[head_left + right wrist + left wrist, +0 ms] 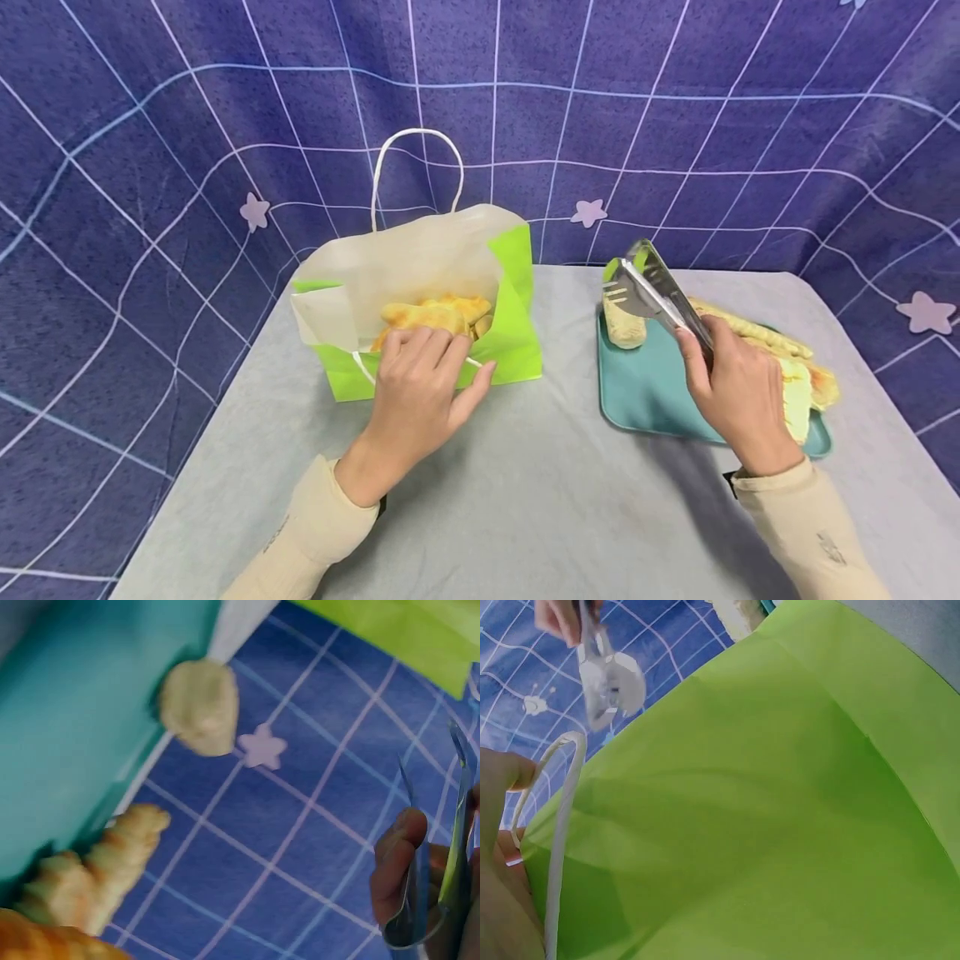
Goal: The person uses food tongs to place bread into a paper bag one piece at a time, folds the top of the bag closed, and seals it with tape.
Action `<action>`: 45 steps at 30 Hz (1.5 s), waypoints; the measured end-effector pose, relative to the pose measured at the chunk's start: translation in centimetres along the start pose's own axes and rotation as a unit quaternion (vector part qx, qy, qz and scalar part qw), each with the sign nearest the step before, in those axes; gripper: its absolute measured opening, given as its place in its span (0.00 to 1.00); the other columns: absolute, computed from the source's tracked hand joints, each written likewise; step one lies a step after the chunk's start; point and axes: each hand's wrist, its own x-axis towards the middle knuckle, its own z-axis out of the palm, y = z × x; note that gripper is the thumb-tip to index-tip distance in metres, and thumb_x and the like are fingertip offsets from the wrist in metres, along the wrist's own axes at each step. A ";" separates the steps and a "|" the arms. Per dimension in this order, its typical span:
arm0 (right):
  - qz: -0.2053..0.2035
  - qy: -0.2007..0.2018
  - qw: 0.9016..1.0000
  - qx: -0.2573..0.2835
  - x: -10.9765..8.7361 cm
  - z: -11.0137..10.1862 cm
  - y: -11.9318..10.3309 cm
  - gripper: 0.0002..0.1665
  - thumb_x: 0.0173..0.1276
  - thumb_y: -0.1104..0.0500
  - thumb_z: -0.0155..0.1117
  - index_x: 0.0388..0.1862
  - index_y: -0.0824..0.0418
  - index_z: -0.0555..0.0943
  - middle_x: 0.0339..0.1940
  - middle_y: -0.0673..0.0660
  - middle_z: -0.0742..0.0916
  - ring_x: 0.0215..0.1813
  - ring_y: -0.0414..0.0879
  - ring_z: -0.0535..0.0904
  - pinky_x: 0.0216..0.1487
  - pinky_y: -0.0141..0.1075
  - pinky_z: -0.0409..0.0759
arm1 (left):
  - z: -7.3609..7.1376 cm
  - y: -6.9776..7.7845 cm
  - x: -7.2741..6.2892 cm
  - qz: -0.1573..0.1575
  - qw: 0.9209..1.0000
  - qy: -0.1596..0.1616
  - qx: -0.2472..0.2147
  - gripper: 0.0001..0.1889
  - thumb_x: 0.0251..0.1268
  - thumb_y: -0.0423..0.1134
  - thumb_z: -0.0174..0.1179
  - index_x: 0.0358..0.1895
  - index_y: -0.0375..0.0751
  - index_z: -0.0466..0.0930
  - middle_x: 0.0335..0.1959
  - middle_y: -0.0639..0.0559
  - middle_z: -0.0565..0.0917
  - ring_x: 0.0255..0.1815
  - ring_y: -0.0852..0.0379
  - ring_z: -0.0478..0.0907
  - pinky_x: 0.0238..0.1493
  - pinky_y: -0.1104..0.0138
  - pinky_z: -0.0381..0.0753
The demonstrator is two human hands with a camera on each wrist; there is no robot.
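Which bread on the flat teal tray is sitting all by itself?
The pale, stubby, cylinder-shaped bread roll at the far-left corner of the teal tray. Bare tray separates it from the other breads, golden and cream pieces bunched together at the right.

Seen from the middle of the head view, a purple-blue curtain (540, 50) fills the background from nine o'clock, through twelve, to three. Pale blue and lilac lines cross on it and make a wavy grid. On this cloth there are lilac stars: the left star (254, 212) at ten o'clock, the middle star (588, 213) near at two, the right star (927, 312) at three, and a cut-off star (852, 3) far at two, on the upper edge. At six o'clock, the light grey table (540, 500) extends to the lower border.
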 end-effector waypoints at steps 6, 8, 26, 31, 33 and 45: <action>0.089 -0.094 0.991 -0.023 -1.3 0.6 1.6 0.22 0.79 0.49 0.50 0.33 0.66 0.72 0.12 0.59 0.71 0.13 0.60 0.69 0.15 0.52 0.61 | 0.0 -0.1 -0.2 -0.005 1.000 0.004 -0.001 0.15 0.58 0.46 0.63 0.29 0.38 0.74 0.23 0.48 0.72 0.27 0.47 0.72 0.37 0.54 0.67; 0.109 -0.130 0.985 -0.028 -1.6 0.7 2.0 0.23 0.80 0.46 0.47 0.30 0.63 0.69 0.12 0.57 0.70 0.13 0.56 0.66 0.14 0.47 0.59 | 0.0 -0.1 -0.2 -0.006 1.000 0.005 -0.003 0.15 0.57 0.46 0.64 0.29 0.38 0.74 0.23 0.48 0.72 0.27 0.47 0.73 0.37 0.54 0.67; 0.181 -0.262 0.944 -0.083 -3.0 0.7 3.8 0.36 0.76 0.33 0.42 0.24 0.63 0.70 0.13 0.64 0.75 0.13 0.58 0.70 0.11 0.46 0.59 | 0.2 0.2 -0.2 0.001 1.000 0.001 0.000 0.17 0.68 0.49 0.55 0.28 0.38 0.74 0.23 0.48 0.72 0.28 0.47 0.72 0.38 0.54 0.67; 0.187 -0.269 0.941 -0.084 -3.0 0.7 3.9 0.37 0.76 0.33 0.41 0.25 0.63 0.71 0.15 0.66 0.76 0.14 0.59 0.72 0.11 0.47 0.60 | 0.2 0.2 -0.2 0.003 1.000 0.000 -0.001 0.17 0.68 0.49 0.56 0.28 0.38 0.74 0.23 0.48 0.72 0.27 0.47 0.71 0.38 0.54 0.67; 0.188 -0.273 0.939 -0.085 -3.1 0.8 3.9 0.37 0.76 0.32 0.40 0.25 0.63 0.72 0.16 0.67 0.77 0.16 0.61 0.73 0.12 0.48 0.61 | 0.2 0.2 -0.2 0.003 1.000 0.001 -0.001 0.17 0.68 0.49 0.56 0.28 0.38 0.74 0.23 0.48 0.72 0.27 0.47 0.71 0.38 0.54 0.67; 0.130 -0.285 0.948 -0.061 -4.2 3.2 2.5 0.32 0.80 0.40 0.42 0.20 0.59 0.69 0.11 0.55 0.69 0.11 0.50 0.66 0.10 0.42 0.60 | 0.1 0.1 -0.2 0.005 1.000 0.000 0.002 0.16 0.67 0.48 0.56 0.29 0.38 0.75 0.23 0.48 0.72 0.26 0.47 0.71 0.38 0.54 0.67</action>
